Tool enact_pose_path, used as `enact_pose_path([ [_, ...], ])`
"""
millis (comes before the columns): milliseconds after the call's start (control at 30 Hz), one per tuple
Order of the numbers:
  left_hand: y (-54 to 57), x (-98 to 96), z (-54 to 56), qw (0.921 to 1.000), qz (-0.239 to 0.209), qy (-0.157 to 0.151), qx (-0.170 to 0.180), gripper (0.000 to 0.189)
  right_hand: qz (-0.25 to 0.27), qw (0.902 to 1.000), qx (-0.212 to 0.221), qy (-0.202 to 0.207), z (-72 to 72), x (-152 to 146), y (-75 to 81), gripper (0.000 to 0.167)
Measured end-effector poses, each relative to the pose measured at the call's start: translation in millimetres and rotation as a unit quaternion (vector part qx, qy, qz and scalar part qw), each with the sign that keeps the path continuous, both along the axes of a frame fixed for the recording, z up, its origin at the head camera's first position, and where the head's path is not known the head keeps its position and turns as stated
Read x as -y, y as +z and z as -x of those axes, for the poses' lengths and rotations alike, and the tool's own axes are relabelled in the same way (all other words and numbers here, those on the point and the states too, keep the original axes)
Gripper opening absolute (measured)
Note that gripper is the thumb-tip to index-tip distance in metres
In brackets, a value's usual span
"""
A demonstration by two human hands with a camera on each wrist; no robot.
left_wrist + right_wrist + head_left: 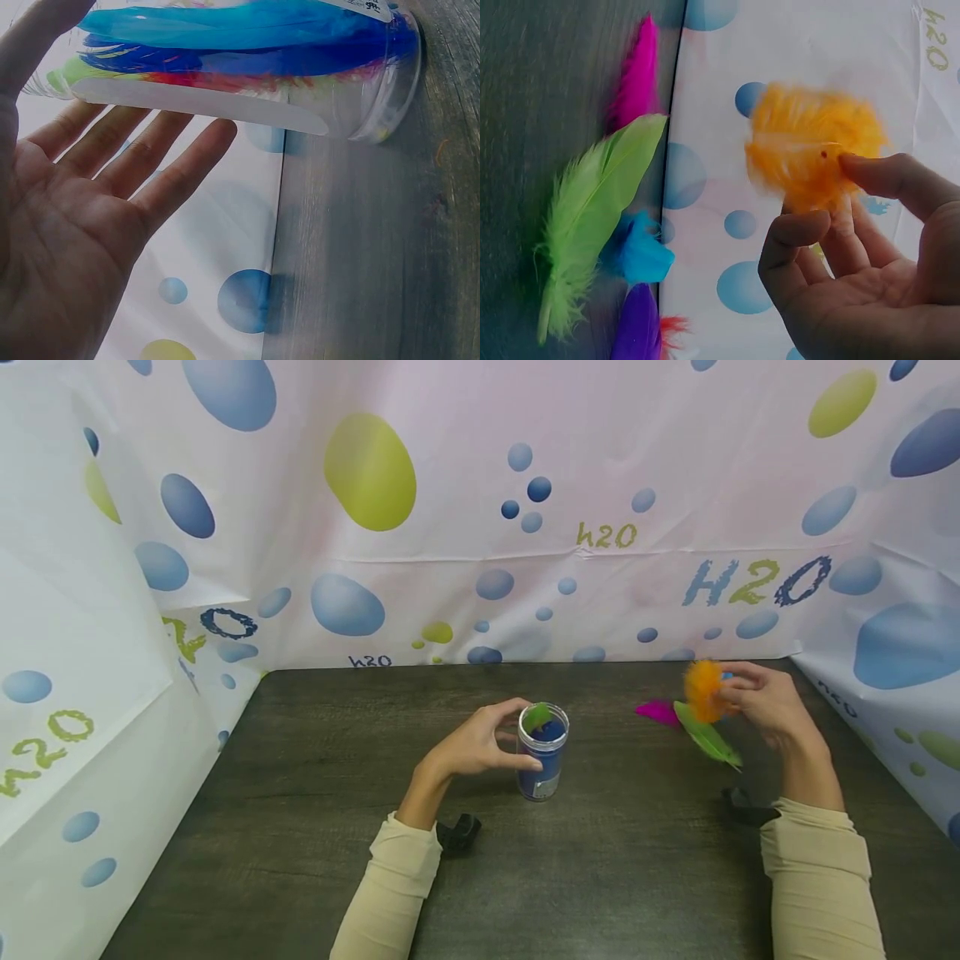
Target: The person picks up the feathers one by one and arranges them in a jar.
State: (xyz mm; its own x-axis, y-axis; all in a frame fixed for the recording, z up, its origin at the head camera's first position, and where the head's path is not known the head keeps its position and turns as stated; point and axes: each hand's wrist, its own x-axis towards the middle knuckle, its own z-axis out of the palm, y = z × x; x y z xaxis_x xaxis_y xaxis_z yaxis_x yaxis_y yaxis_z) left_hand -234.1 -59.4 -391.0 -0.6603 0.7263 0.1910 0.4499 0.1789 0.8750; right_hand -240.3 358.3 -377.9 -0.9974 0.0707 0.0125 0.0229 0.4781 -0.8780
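Observation:
Near the middle of the dark table, my left hand [480, 739] holds an uncapped clear jar [542, 781] upright, thumb and fingers on either side near its rim. In the left wrist view, light blue [225, 28], dark blue [217, 60], red and green feathers show inside the jar. Over at the far right, my right hand [768, 697] pinches a fluffy orange feather [802, 139] between thumb and fingertips, raised above the table. Below it lie a green feather [604, 195], a magenta feather [639, 79], a turquoise feather [646, 255], a purple feather [636, 326] and a red feather [673, 334].
The dark wooden table [315, 877] ends at the back against a white cloth [450, 543] with blue and green spots. More of this cloth hangs along both sides. Black wrist mounts, one at the left wrist [461, 833], sit just beyond the sleeves.

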Motion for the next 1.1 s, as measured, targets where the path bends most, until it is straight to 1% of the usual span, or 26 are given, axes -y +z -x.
enact_pose_path([
  [233, 2.3, -0.6, -0.9, 1.0, 0.007, 0.004, -0.001, 0.065, 0.03, 0.9985, -0.02, 0.042, -1.3, 4, 4.8, 0.044],
  [367, 2.2, -0.8, -0.5, 1.0, 0.008, 0.004, -0.003, 0.065, 0.038, 0.9966, -0.031, 0.065, -1.8, 10, 7.0, 0.043],
  [433, 2.1, -0.8, -0.3, 0.9999, 0.009, 0.005, -0.003, 0.064, 0.041, 0.9959, -0.033, 0.073, -2.0, 14, 8.2, 0.037],
  [567, 1.9, -0.9, 0.0, 1.0, 0.007, 0.004, -0.001, 0.064, 0.067, 0.9936, -0.032, 0.086, -3.1, 21, 11.6, 0.017],
  [600, 2.0, -0.8, -0.1, 1.0, 0.007, 0.003, -0.002, 0.064, 0.079, 0.9924, -0.03, 0.089, -3.6, 22, 12.7, 0.015],
  [700, 1.6, -0.4, -0.1, 1.0, 0.007, 0.002, -0.005, 0.065, 0.109, 0.9894, -0.027, 0.092, -5.1, 27, 16.0, 0.016],
  [867, 0.8, -0.5, 0.1, 1.0, 0.008, 0.003, -0.005, 0.064, 0.18, 0.9796, -0.019, 0.087, -8.0, 34, 20.1, 0.017],
  [967, 1.3, -0.1, -0.9, 1.0, 0.007, 0.003, -0.004, 0.064, 0.224, 0.9705, -0.024, 0.086, -9.4, 39, 21.8, 0.016],
  [1100, 1.3, 0.6, -2.1, 1.0, 0.005, 0.002, -0.007, 0.064, 0.252, 0.9636, -0.038, 0.081, -11.1, 49, 24.7, 0.019],
])
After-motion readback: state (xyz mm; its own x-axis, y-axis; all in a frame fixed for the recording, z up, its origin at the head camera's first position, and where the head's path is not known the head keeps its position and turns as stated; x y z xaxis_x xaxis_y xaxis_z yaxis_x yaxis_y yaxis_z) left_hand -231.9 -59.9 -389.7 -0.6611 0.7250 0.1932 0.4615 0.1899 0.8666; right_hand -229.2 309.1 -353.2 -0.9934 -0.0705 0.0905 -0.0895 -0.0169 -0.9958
